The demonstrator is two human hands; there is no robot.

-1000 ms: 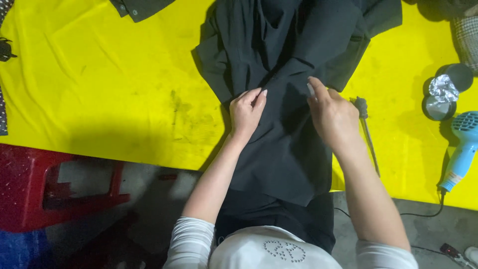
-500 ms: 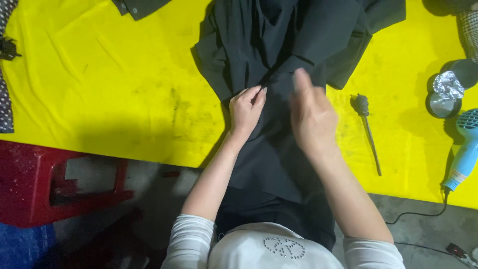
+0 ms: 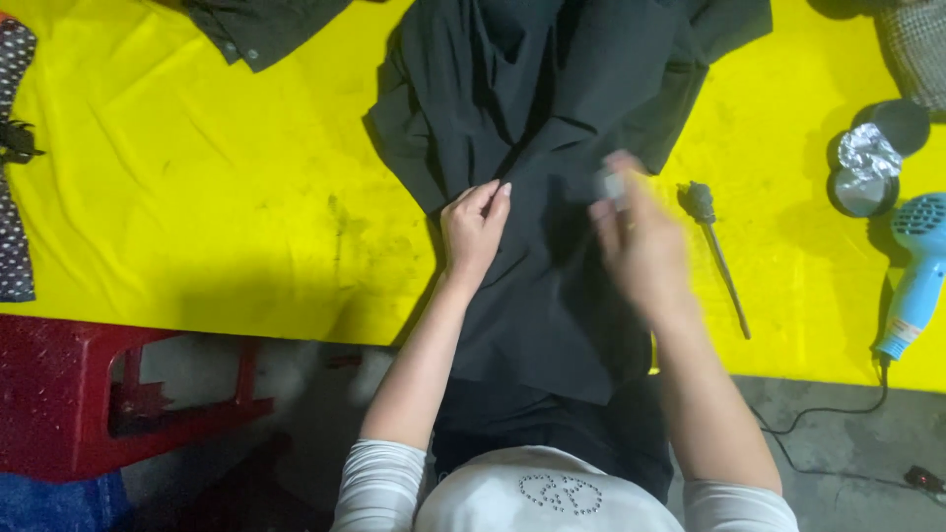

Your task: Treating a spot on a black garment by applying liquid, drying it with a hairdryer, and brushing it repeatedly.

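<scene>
Black garment (image 3: 552,148) lies rumpled on the yellow table (image 3: 197,197).

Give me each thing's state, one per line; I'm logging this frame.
black garment: spread flat, rumpled at top, hem over the table edge.
left hand: flat on the garment.
right hand: blurred over the garment, something small and pale at its fingertips.
brush: lying on the yellow table.
blue hair dryer: lying, cord attached.

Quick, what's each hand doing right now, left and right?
Left hand: open, flat on the black garment.
Right hand: motion-blurred above the garment; open or closed cannot be told.
</scene>
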